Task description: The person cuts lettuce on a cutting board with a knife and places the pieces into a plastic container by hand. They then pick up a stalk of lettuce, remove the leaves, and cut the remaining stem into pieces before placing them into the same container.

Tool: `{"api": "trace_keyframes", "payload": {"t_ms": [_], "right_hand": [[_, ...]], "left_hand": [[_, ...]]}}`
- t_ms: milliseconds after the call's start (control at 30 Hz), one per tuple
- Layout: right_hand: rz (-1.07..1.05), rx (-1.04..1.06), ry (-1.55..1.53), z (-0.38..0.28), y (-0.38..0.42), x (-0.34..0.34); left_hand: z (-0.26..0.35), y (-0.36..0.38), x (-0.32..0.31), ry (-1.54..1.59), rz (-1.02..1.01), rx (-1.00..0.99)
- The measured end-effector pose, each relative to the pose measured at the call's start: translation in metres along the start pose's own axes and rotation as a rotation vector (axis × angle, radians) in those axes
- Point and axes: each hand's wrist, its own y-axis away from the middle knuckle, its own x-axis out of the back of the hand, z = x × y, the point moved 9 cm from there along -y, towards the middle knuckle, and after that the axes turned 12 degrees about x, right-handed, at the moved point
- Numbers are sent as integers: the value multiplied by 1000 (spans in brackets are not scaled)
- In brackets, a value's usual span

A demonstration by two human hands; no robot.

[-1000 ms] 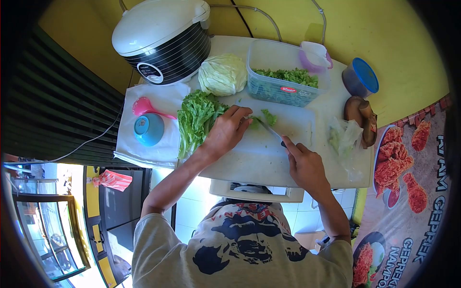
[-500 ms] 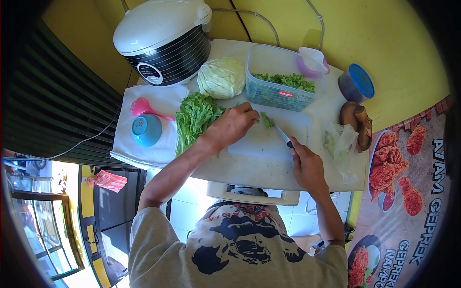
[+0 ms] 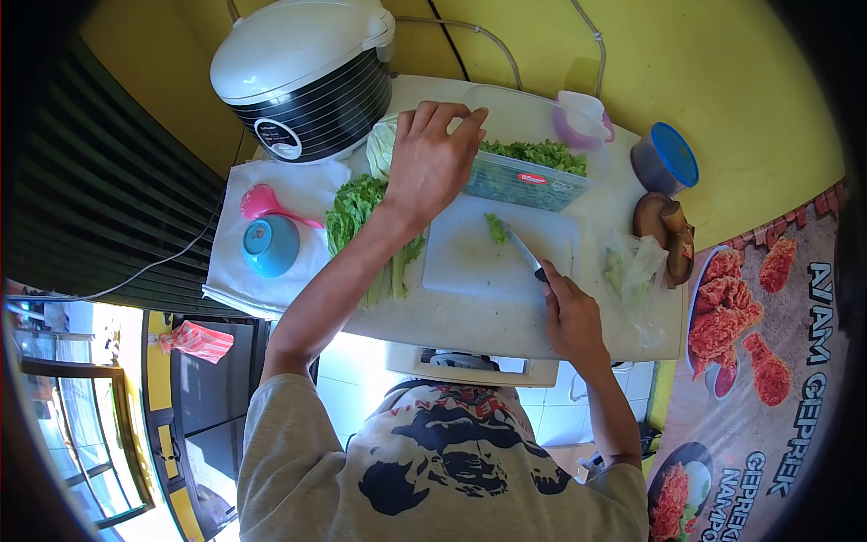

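Note:
My right hand (image 3: pixel 574 316) grips a knife (image 3: pixel 526 255) by its dark handle, the blade pointing up-left over the white cutting board (image 3: pixel 497 262). A small piece of green lettuce (image 3: pixel 496 228) lies on the board at the blade's tip. Raised at the left end of a clear plastic container (image 3: pixel 506 183), my left hand (image 3: pixel 433 158) has its fingers bent together; whatever they may hold is hidden. Chopped lettuce (image 3: pixel 546 155) fills part of that container. Beneath my left forearm is a bunch of leaf lettuce (image 3: pixel 355 212), and behind the wrist a cabbage (image 3: pixel 380 149) is mostly covered.
A rice cooker (image 3: pixel 307 86) stands at the back left. On a white cloth (image 3: pixel 235 285) are a pink ladle (image 3: pixel 262 200) and an upturned blue bowl (image 3: pixel 271 246). To the right are a blue-lidded tub (image 3: pixel 666 158), a brown stone-like object (image 3: pixel 664 221) and a plastic bag (image 3: pixel 632 271).
My left hand has moved up from the cutting board to the container's left end. My right hand stays with the knife near the lettuce piece.

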Motion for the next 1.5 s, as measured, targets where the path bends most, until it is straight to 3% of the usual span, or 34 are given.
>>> {"api": "trace_keyframes", "payload": {"t_ms": [67,200,400,500,600,700,800,900,1000,1100,1200,1500], "right_hand": [[9,-8,-12,2,1,0],[19,-26,-53,3,3,-2],[10,-146,-148,3,1,1],[17,-161,-154,3,4,1],[52,-139,-166,3,4,3],[69,-125,-179,3,3,6],[76,-110,-186,3,2,6],[62,-107,-199,0,-1,4],[34,-43,-122,-1,-2,4],[26,16,-67,-4,-4,5],[0,71,-59,-9,-7,7],[-95,161,3,-4,-17,4]], "left_hand": [[3,17,1,124,-66,47],[10,66,-39,235,-421,133],[2,98,-76,80,-507,175],[-3,98,-77,248,-616,241],[-9,95,-73,533,-773,427],[-5,95,-63,620,-992,428],[-7,105,-65,647,-1112,237],[-8,102,-61,437,-1070,238],[-8,85,-30,229,-479,221],[-2,98,-19,203,-484,282],[18,124,-10,185,-488,97],[9,149,-3,209,-486,57]]}}
